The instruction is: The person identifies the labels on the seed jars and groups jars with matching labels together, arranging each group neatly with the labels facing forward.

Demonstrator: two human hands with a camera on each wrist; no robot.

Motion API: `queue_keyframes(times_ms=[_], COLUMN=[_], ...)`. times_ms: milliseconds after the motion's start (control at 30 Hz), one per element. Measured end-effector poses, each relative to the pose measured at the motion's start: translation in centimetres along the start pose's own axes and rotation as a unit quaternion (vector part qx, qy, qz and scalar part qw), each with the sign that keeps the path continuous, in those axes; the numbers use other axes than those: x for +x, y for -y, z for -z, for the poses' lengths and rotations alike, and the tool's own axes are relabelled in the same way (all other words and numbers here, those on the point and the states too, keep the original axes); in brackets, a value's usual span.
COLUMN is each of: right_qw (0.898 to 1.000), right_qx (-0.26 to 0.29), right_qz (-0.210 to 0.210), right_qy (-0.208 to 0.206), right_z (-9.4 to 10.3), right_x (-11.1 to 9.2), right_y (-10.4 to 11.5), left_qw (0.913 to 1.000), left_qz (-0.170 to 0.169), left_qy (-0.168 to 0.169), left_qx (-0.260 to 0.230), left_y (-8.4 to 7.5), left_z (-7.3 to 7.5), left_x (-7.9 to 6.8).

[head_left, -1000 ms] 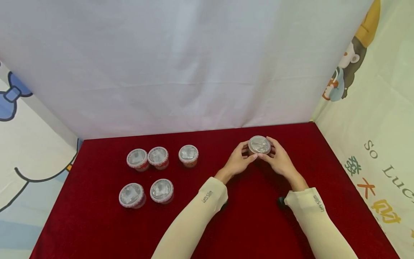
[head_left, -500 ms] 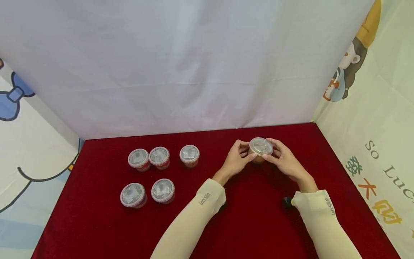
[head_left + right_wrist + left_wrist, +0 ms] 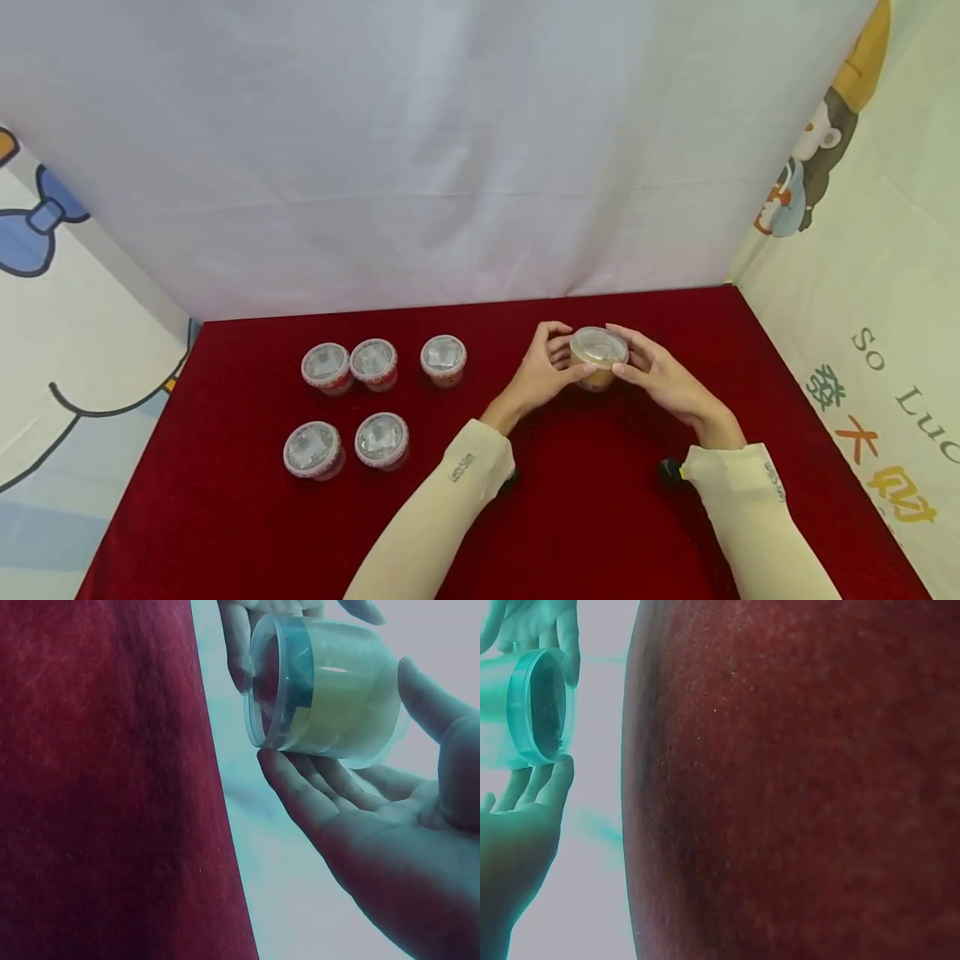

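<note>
Between both hands is a round clear plastic tub (image 3: 597, 345) with a translucent lid and a yellowish side, at the right of the table in the head view. My left hand (image 3: 542, 372) holds its left side, thumb at the near side and fingers spread behind. On the other side my right hand (image 3: 667, 382) grips it, thumb just under the lid's rim. The right wrist view shows the tub (image 3: 345, 690) above the red cloth, with the fingertips (image 3: 274, 765) against its wall. Part of the tub (image 3: 502, 705) also appears in the left wrist view.
Several similar lidded tubs stand on the left half: two side by side at the back, including this tub (image 3: 373, 360), another tub (image 3: 443, 357) apart, and two nearer, such as this tub (image 3: 382, 437). Red cloth (image 3: 585, 508) covers the table; a white curtain (image 3: 465, 167) hangs behind.
The tub has come slightly lower and nearer in the head view, and more of its side shows below the lid. The right wrist has shifted right; both hands keep hold.
</note>
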State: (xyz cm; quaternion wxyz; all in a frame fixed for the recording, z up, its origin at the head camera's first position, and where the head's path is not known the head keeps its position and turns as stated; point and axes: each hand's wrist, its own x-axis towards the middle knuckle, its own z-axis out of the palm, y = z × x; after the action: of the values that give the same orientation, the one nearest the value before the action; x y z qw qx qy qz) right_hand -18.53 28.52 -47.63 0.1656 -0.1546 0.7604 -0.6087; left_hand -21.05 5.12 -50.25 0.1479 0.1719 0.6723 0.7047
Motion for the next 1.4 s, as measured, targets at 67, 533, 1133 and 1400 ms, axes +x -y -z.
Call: queue_keyframes(times_ms=[67,533,1133,1400], right_qw=[1.0,0.999,0.999,0.999], right_qx=[0.004,0.014,0.046,0.038], right_qz=[-0.001,-0.007,-0.02,-0.017], right_qy=[0.0,-0.052,-0.017,-0.031], right_z=[-0.1,-2.2,-3.1,-4.5], right_x=[0.0,0.0,-0.1,0.2], right_y=[0.0,0.3,0.5,0.6], left_qw=[0.9998,0.9987,0.9965,0.9893], left_qz=[-0.003,0.019,0.073,0.087], left_qy=[0.012,-0.044,-0.031,-0.118], left_qx=[0.017,0.016,-0.025,0.0], left_y=[0.0,-0.9,-1.4,-1.7], left_z=[0.2,0.1,0.6,0.3], left_x=[-0.2,-1.5,-2.8,-3.4])
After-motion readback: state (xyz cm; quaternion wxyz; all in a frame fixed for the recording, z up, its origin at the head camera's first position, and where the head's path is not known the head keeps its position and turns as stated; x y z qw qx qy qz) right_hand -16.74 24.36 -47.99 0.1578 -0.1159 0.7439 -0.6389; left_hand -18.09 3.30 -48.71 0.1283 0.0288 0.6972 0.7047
